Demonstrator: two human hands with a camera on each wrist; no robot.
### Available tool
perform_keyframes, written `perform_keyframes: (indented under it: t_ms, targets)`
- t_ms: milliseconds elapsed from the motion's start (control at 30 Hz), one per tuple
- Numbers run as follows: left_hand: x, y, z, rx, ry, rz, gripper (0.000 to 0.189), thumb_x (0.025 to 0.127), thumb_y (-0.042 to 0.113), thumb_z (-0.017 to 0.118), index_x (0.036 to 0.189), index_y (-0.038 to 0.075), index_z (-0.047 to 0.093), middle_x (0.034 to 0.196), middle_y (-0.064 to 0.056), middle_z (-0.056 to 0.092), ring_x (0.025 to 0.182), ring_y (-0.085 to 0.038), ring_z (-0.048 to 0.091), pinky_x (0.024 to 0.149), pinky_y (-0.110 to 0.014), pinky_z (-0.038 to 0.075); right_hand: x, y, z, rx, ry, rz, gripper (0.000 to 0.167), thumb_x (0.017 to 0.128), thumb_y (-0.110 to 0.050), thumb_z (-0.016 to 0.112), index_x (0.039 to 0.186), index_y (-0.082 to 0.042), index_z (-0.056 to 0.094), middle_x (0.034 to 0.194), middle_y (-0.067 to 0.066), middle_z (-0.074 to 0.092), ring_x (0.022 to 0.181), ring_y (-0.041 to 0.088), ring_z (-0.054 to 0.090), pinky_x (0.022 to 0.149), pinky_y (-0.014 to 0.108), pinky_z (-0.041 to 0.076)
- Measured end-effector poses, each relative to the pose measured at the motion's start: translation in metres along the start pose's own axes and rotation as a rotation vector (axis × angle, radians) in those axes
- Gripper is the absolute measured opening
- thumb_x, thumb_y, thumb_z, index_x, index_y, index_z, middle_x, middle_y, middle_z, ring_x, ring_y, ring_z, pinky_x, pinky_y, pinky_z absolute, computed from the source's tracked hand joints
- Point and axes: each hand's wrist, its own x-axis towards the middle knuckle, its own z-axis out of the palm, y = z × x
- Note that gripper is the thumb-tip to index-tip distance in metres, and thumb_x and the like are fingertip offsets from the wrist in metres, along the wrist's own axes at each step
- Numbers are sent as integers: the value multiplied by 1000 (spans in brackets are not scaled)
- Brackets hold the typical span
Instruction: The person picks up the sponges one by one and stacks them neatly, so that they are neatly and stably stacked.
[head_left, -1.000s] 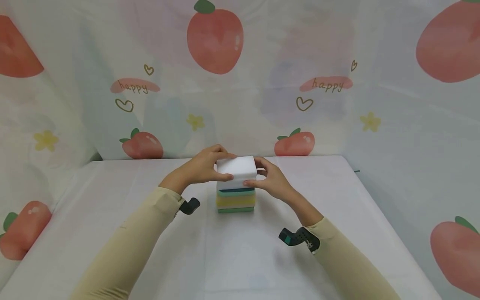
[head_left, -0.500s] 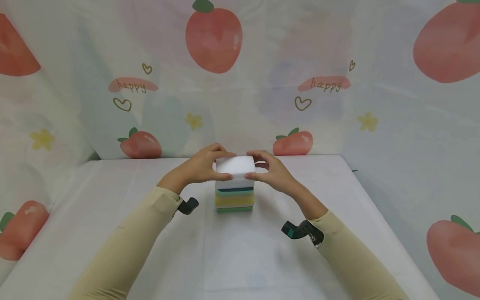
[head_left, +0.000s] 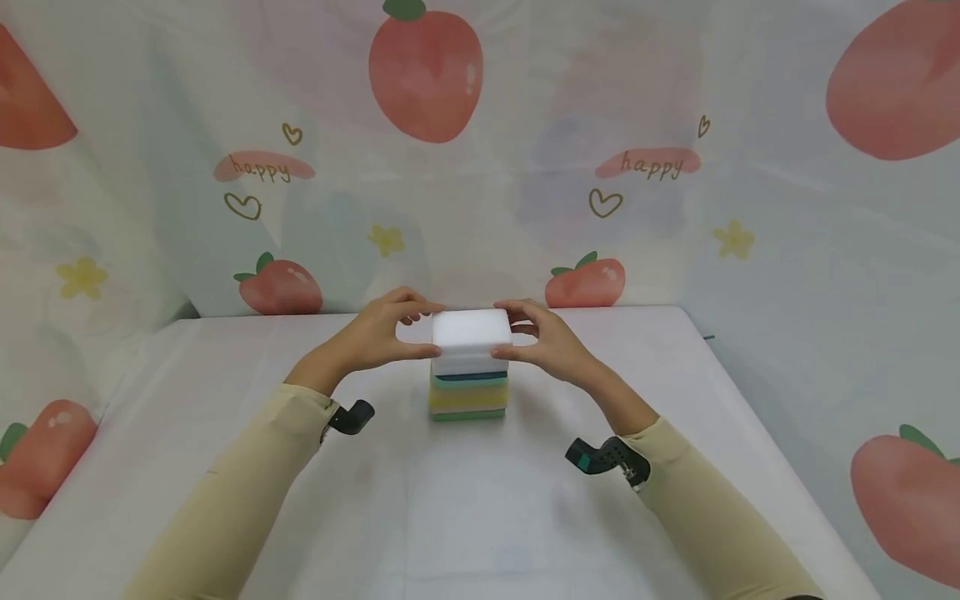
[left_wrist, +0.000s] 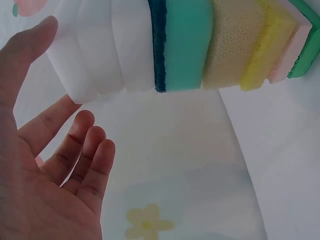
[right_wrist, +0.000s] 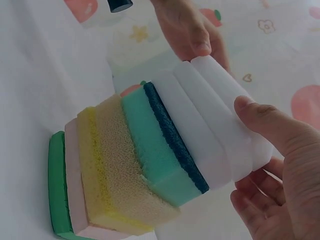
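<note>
A stack of sponges rises mid-table. Three white sponges form its top, the uppermost white sponge [head_left: 471,327] level. Below them sit a teal sponge [right_wrist: 155,145] with a dark blue scouring face, a tan and yellow sponge [right_wrist: 117,170], and a pink and green sponge [right_wrist: 57,185] lowest. At the stack's left end my left hand [head_left: 371,333] has thumb and index finger stretched out, tips at the white corners; its other fingers [left_wrist: 90,165] stand apart from the sponges. My right hand [head_left: 551,350] pinches the top white sponge's right end between thumb and fingers.
A white cloth covers the table [head_left: 465,508]. Behind it hangs a backdrop [head_left: 495,217] printed with peaches and flowers, close beyond the stack. Black wrist cameras [head_left: 352,417] jut from both sleeves.
My left hand has slid left along the top white sponge to its end corners. The right hand shifted slightly, its thumb a little higher than a second ago. The stack stays in place.
</note>
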Motion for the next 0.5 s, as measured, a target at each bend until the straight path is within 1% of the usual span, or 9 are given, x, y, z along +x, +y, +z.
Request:
perform_keyframes:
  t_ms: [200,333,500]
  targets:
    - [-1,-2,0,-5,-1,-21,63,81,42,80,138,22,59,125,-2,56,112,-23,56,93,-43,51,2,5,-2,20,-3,-7,70,81,-15,82,141,-6,48,135,10,51,121,28,52,106,42,44]
    - [-1,-4,0,-7,1,-29,62,82,41,79,138,21,59,124,-2,57,111,-23,56,93,-43,51,2,3,-2,27,-8,-10,69,81,-16,82,141,-6,49,135,9,52,120,27,53,105,41,46]
    - [-2,-5,1,-7,7,-21,60,82,40,79,137,23,60,123,0,57,110,-23,57,95,-42,50,2,4,-1,33,-7,-9,69,81,-16,82,140,-6,49,135,10,52,120,28,53,105,42,45]
